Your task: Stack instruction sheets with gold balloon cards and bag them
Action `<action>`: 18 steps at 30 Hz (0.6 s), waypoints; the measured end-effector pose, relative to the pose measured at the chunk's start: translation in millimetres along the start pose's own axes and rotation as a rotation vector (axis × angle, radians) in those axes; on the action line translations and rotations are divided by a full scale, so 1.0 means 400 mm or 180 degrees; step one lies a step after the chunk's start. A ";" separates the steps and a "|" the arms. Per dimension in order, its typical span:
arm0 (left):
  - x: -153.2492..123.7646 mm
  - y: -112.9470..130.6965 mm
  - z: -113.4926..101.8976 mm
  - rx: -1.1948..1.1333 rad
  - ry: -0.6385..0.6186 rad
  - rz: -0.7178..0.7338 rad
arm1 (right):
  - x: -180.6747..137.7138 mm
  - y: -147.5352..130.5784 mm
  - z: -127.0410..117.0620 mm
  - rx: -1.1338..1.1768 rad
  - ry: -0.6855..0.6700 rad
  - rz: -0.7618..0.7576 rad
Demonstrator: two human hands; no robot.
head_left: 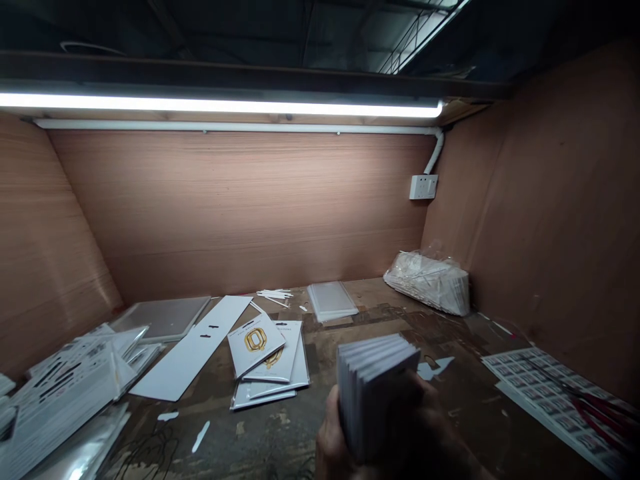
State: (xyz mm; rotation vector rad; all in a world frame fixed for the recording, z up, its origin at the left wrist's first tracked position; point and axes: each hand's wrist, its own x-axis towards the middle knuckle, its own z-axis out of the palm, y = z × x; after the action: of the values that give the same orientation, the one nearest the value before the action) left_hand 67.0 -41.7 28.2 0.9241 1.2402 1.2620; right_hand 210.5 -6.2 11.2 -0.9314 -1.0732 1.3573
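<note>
A thick stack of white cards [363, 400] stands on edge, held up over the front of the worktable. My left hand [330, 430] grips the stack along its left side. On the other side, my right hand [437, 427] is wrapped round it, in shadow, with its fingers partly hidden. Left of the stack lie several flat white packets [257, 347], the top ones printed with a gold letter Q. Behind it rests a small pile of clear plastic sleeves [331, 300].
A long white card strip [195, 353] and piled printed sheets [65, 393] cover the left side. A plastic bag of white pieces [427, 281] sits at the back right. Red-handled scissors [600, 410] lie on a sticker sheet [545, 387]. Wooden panels enclose the worktable [280, 443].
</note>
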 end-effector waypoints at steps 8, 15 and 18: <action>0.009 0.069 0.034 -0.0183 -0.1265 0.0481 | 0.067 0.001 -0.001 0.1316 -0.0606 0.0939; 0.028 0.039 0.017 -0.1142 -0.1656 0.0441 | 0.055 0.013 0.013 0.1308 -0.0674 0.1131; 0.023 0.052 0.022 -0.1135 -0.1786 0.0413 | 0.051 0.010 0.016 0.1244 -0.0785 0.1209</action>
State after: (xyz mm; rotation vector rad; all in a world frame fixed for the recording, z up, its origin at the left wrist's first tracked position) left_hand 71.0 -28.5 48.2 1.0102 0.5048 1.1631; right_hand 201.7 13.6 10.1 -0.7073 -0.7865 1.9547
